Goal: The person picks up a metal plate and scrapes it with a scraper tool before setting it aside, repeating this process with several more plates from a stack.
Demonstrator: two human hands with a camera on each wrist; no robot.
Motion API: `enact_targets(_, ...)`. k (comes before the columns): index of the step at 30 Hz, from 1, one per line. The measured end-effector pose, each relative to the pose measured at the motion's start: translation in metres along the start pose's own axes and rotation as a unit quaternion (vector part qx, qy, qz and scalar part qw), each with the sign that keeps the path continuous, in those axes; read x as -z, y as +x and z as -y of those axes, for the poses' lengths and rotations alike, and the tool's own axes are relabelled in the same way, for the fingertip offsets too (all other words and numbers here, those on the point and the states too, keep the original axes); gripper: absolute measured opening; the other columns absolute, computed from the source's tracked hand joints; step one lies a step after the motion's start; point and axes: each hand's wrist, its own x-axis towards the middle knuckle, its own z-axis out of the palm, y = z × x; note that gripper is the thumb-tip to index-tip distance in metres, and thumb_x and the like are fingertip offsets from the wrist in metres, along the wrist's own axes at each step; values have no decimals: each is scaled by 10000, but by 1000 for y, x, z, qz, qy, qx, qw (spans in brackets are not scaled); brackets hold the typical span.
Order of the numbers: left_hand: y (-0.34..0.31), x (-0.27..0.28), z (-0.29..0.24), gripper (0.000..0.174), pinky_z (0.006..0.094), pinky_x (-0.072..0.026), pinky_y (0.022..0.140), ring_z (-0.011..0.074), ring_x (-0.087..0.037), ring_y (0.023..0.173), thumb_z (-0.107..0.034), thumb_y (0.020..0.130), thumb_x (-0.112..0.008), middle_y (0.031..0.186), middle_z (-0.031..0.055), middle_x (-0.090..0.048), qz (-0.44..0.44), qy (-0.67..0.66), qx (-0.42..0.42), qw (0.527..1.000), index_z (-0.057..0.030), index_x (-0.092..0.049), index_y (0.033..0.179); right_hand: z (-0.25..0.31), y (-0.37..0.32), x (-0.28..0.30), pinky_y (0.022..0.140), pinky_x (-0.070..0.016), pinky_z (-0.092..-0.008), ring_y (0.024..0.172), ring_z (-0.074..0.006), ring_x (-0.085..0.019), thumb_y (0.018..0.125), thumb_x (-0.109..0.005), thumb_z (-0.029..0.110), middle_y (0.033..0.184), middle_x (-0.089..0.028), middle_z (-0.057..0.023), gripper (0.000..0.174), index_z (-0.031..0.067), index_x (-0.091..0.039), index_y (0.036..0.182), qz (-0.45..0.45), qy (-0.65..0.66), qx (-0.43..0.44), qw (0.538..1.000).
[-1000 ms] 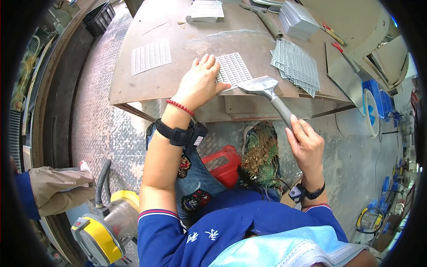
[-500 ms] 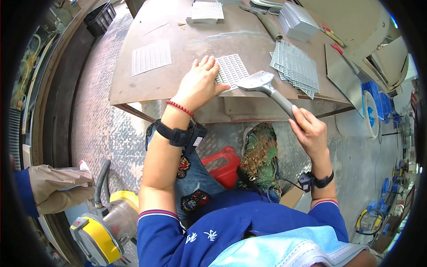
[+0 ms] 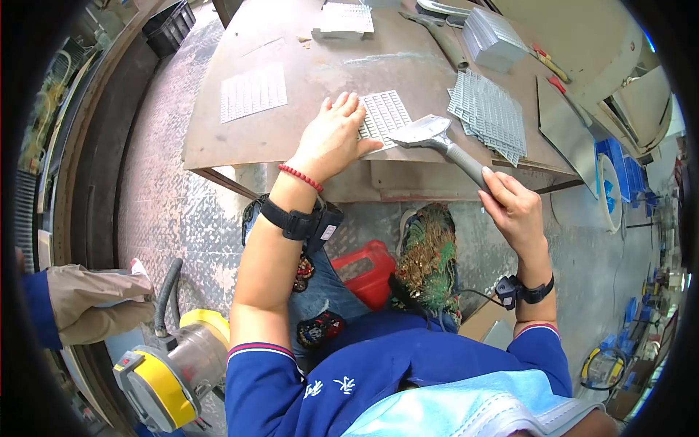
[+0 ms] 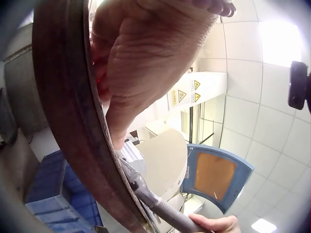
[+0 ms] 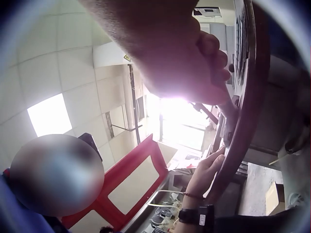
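My left hand (image 3: 333, 138) lies flat with straight fingers over the left part of a pale sheet (image 3: 386, 115) with rows of small slots, near the table's front edge. The thumb reaches along the sheet's near edge. My right hand (image 3: 515, 204) grips the grey handle of a wide-bladed scraper (image 3: 426, 132). The blade's tip is at the sheet's near right corner, and the handle slants back over the table edge. In the left wrist view the scraper (image 4: 146, 191) sits close past the left thumb.
Another slotted sheet (image 3: 255, 93) lies at the left of the table (image 3: 342, 76). A fanned pile of sheets (image 3: 489, 113) is at right, with a tall stack (image 3: 494, 40) behind it. Red-handled tools (image 3: 557, 84) lie farther right. A yellow vacuum cleaner (image 3: 164, 386) stands on the floor.
My right hand has moved forward and to the right, and the scraper's handle has swung to a flatter slant. The blade's tip stays near the sheet's corner. My left hand keeps its place.
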Motion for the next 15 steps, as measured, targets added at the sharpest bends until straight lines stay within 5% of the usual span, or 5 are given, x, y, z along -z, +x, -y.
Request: enact_targets(15, 0, -3, 2, 692, 479, -321, 1138, 380, -400, 1368, -461, 862, -668, 1415, 253, -473, -5, 0, -3, 1000, 47, -517, 1307, -9, 32, -21, 598, -527, -343, 677, -254, -655, 830, -719, 161, 908, -674, -80, 343, 109, -688, 1168, -8, -11, 22, 1000)
